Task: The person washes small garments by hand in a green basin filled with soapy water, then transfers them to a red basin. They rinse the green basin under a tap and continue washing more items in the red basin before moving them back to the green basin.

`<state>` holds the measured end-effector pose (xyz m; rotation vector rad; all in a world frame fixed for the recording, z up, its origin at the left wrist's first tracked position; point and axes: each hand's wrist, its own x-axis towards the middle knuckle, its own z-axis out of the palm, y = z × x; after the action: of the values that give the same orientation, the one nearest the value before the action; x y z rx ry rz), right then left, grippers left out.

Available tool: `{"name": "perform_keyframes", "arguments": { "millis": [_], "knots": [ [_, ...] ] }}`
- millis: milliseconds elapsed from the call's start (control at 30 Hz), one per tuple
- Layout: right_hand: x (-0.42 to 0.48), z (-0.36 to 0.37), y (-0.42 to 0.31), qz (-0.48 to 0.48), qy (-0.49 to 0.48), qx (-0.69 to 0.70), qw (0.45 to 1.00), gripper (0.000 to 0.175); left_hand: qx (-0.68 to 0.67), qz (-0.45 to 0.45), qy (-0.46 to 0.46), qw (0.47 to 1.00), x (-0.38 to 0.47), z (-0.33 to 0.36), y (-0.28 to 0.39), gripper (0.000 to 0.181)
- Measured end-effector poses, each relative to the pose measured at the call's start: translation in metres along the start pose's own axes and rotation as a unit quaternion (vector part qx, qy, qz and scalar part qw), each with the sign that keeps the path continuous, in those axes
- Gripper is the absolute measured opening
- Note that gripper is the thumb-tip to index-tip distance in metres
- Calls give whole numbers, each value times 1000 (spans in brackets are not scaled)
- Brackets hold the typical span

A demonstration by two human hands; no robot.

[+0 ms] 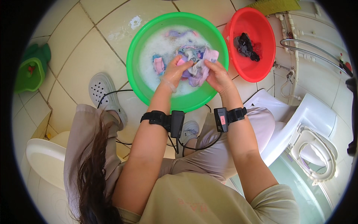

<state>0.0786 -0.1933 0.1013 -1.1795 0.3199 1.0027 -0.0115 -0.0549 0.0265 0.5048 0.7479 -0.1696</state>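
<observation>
Both my hands are over a large green plastic basin (136,81) of foamy water, holding a wet pink, lilac and grey patterned cloth (200,67) between them. My left hand (174,73) grips its left side, thumb on top of the fabric. On the right side, my right hand (217,75) pinches the pink part. Whether this is one garment or several bunched together, I cannot tell. A small pink and blue cloth (159,66) floats in the suds to the left, and a lilac cloth (179,34) lies partly under foam at the far side.
Right of the basin stands a red plastic tub (251,71) with dark and red cloths (246,46). A sink (316,112), a hose (310,47) and pipes are at the right. Green plastic containers (32,74) are at the far left. Black cables run near my feet.
</observation>
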Motion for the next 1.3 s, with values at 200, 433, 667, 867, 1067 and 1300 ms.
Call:
{"name": "perform_keyframes", "arguments": {
  "millis": [200, 433, 667, 867, 1067, 1300],
  "knots": [
    [-2, -9, -8, -34, 38, -65, 997, 37, -87, 110, 34, 990, 11, -14, 14, 72],
    [9, 4, 6, -69, 49, -197, 977, 30, 239, 117, -49, 963, 3, -4, 20, 27],
    [16, 8, 16, -95, 150, -104, 979, 26, 167, 146, -88, 971, -11, 13, 32, 21],
    [6, 14, 19, -96, 152, -228, 957, 22, 249, 218, -27, 943, -2, 10, 19, 22],
    [2, 14, 20, -74, 135, -150, 977, 22, 212, 238, -29, 948, 4, 2, 19, 21],
    [15, 16, 10, -9, 65, 33, 997, 27, 488, 423, -133, 752, 4, 8, 21, 18]
  ]
}}
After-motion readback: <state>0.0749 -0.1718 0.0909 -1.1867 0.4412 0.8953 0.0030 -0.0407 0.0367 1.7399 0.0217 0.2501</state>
